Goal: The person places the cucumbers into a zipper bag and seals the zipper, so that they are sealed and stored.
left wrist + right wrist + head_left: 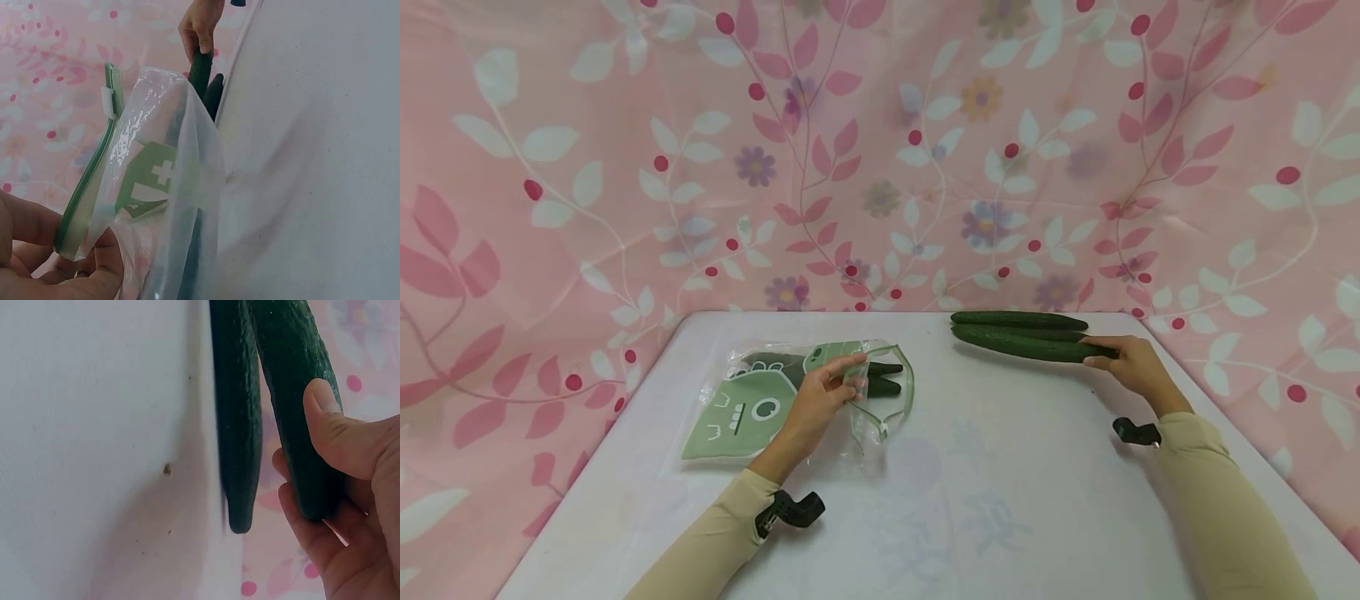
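Note:
My left hand (822,400) pinches the open edge of a clear zip bag (730,425) printed with a green monster face. Inside the bag lie cucumbers (883,387), their ends poking toward the mouth. The green zip strip with its white slider (108,102) stands up in the left wrist view. My right hand (1131,367) grips the near end of a cucumber (1018,343), thumb on top and fingers curled beneath, as the right wrist view shows. Just behind it another cucumber (1037,319) lies by the table's far edge.
A white-covered table (970,500) spans the space under both hands. Behind and around it hangs a pink curtain (880,167) with leaves and flowers. Black camera mounts (797,508) sit on both wrists.

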`<action>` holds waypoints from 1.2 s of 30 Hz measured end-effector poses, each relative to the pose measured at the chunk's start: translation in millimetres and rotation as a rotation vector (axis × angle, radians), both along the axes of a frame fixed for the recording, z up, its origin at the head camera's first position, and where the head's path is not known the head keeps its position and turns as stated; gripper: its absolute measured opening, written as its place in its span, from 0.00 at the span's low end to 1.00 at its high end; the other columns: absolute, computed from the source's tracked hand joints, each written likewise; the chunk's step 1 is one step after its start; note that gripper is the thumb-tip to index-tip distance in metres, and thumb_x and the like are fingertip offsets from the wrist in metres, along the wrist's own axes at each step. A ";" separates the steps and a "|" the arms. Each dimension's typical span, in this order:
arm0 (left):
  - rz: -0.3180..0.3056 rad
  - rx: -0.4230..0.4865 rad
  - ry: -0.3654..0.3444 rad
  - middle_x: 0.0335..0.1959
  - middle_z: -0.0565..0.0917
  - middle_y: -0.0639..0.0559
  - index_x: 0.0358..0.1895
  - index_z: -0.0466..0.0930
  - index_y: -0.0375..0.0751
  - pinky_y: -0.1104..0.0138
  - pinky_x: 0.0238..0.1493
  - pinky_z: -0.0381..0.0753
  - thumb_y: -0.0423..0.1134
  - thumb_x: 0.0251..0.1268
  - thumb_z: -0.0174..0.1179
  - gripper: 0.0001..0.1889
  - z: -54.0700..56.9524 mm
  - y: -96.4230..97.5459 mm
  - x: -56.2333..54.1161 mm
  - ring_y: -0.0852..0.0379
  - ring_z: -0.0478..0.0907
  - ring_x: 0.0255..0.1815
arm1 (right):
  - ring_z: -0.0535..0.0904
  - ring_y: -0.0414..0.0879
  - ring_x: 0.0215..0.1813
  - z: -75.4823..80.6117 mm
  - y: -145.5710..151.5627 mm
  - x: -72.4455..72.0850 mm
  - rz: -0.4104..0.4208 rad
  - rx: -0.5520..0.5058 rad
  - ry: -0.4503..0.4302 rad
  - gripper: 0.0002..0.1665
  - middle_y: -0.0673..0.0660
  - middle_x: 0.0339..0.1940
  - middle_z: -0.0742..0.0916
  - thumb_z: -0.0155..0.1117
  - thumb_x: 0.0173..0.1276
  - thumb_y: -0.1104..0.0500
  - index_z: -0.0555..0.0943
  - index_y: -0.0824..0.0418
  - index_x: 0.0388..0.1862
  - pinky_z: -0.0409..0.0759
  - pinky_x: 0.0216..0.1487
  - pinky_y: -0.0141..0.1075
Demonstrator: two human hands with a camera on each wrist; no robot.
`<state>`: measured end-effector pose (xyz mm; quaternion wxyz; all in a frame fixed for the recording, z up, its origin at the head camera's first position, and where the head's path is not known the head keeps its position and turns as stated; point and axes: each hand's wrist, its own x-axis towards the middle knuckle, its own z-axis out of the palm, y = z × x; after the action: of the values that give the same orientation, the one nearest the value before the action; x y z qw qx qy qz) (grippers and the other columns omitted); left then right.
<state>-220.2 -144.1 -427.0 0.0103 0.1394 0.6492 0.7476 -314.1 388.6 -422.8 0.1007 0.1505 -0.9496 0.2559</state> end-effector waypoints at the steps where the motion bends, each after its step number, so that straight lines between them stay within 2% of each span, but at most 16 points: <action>1: 0.001 -0.002 -0.001 0.68 0.70 0.32 0.72 0.71 0.24 0.68 0.47 0.81 0.13 0.66 0.49 0.29 0.2 0.2 0.1 0.55 0.80 0.49 | 0.62 0.48 0.27 1.5 -1.2 2.1 0.001 -0.004 0.007 0.26 0.58 0.30 0.79 0.71 0.72 0.55 0.83 0.66 0.64 0.63 0.27 0.40; 5: 0.002 -0.004 0.004 0.69 0.70 0.33 0.72 0.70 0.24 0.68 0.47 0.82 0.14 0.67 0.49 0.29 1.6 0.7 1.1 0.54 0.80 0.49 | 0.58 0.45 0.21 6.8 -6.3 9.7 0.025 -0.013 0.022 0.26 0.53 0.20 0.69 0.72 0.72 0.55 0.83 0.66 0.64 0.62 0.23 0.39; 10: 0.004 0.003 0.003 0.70 0.70 0.34 0.72 0.70 0.24 0.68 0.47 0.82 0.14 0.67 0.49 0.29 0.8 0.7 1.0 0.53 0.79 0.50 | 0.53 0.41 0.18 10.7 -12.6 16.6 0.058 -0.023 0.040 0.25 0.49 0.17 0.67 0.72 0.72 0.55 0.84 0.65 0.64 0.60 0.21 0.38; 17: 0.003 0.000 -0.001 0.67 0.71 0.32 0.72 0.70 0.24 0.68 0.46 0.81 0.14 0.68 0.50 0.28 0.6 0.6 0.8 0.54 0.79 0.48 | 0.53 0.38 0.18 13.5 -24.7 25.8 0.100 -0.066 0.071 0.23 0.44 0.14 0.60 0.73 0.70 0.58 0.86 0.63 0.62 0.60 0.20 0.37; 21: 0.001 -0.005 0.013 0.66 0.72 0.31 0.72 0.70 0.24 0.68 0.47 0.82 0.15 0.68 0.50 0.28 2.7 0.3 1.0 0.54 0.79 0.48 | 0.52 0.36 0.19 18.1 -33.7 32.2 0.128 -0.098 0.090 0.22 0.47 0.14 0.69 0.74 0.69 0.60 0.86 0.64 0.61 0.61 0.21 0.37; 22: 0.001 -0.008 0.016 0.65 0.72 0.31 0.72 0.70 0.25 0.68 0.47 0.82 0.15 0.68 0.51 0.28 2.6 0.0 0.7 0.54 0.80 0.48 | 0.51 0.35 0.19 19.3 -36.1 34.0 0.136 -0.109 0.090 0.23 0.50 0.16 0.75 0.74 0.69 0.60 0.86 0.65 0.61 0.61 0.20 0.37; 24: 0.002 -0.012 0.016 0.65 0.72 0.31 0.73 0.71 0.26 0.67 0.47 0.82 0.15 0.68 0.51 0.28 2.5 -0.3 0.5 0.54 0.80 0.48 | 0.52 0.35 0.19 21.1 -40.4 37.4 0.147 -0.119 0.090 0.23 0.54 0.20 0.77 0.74 0.69 0.61 0.86 0.66 0.61 0.61 0.20 0.37; 26: 0.003 -0.017 0.016 0.65 0.73 0.33 0.73 0.71 0.29 0.67 0.47 0.82 0.16 0.69 0.52 0.29 2.2 -0.3 0.3 0.54 0.80 0.49 | 0.52 0.35 0.17 21.5 -44.2 40.2 0.157 -0.123 0.091 0.23 0.53 0.20 0.76 0.75 0.68 0.61 0.86 0.66 0.61 0.61 0.19 0.36; 29: 0.011 -0.031 0.013 0.66 0.73 0.34 0.73 0.72 0.31 0.67 0.47 0.82 0.17 0.69 0.54 0.29 3.0 -0.1 0.8 0.53 0.80 0.49 | 0.59 0.36 0.16 20.6 -49.3 42.7 0.169 -0.125 0.092 0.23 0.50 0.18 0.73 0.75 0.68 0.61 0.86 0.65 0.61 0.64 0.19 0.36; 30: 0.015 -0.037 0.011 0.66 0.73 0.35 0.73 0.72 0.31 0.67 0.47 0.82 0.17 0.69 0.54 0.29 3.4 0.0 1.1 0.53 0.80 0.50 | 0.59 0.36 0.16 20.1 -50.6 42.9 0.175 -0.123 0.096 0.23 0.50 0.19 0.75 0.75 0.68 0.61 0.86 0.65 0.61 0.65 0.20 0.36; 32: 0.021 -0.044 0.011 0.66 0.73 0.35 0.74 0.71 0.31 0.67 0.47 0.81 0.18 0.69 0.54 0.29 4.3 0.1 1.5 0.52 0.80 0.50 | 0.60 0.37 0.17 20.0 -54.0 43.9 0.186 -0.132 0.098 0.23 0.52 0.25 0.82 0.75 0.67 0.62 0.86 0.65 0.60 0.65 0.20 0.36; 36: 0.024 -0.044 0.015 0.69 0.72 0.36 0.75 0.70 0.31 0.67 0.48 0.81 0.18 0.69 0.55 0.30 5.2 -0.4 1.6 0.52 0.80 0.51 | 0.55 0.36 0.20 19.5 -61.2 44.9 0.210 -0.128 0.121 0.22 0.61 0.38 0.88 0.76 0.66 0.62 0.87 0.65 0.59 0.62 0.21 0.36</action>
<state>-218.5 -144.5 -421.8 -0.0006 0.1367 0.6671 0.7323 -269.2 327.4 -403.3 0.1399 0.2575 -0.9025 0.3156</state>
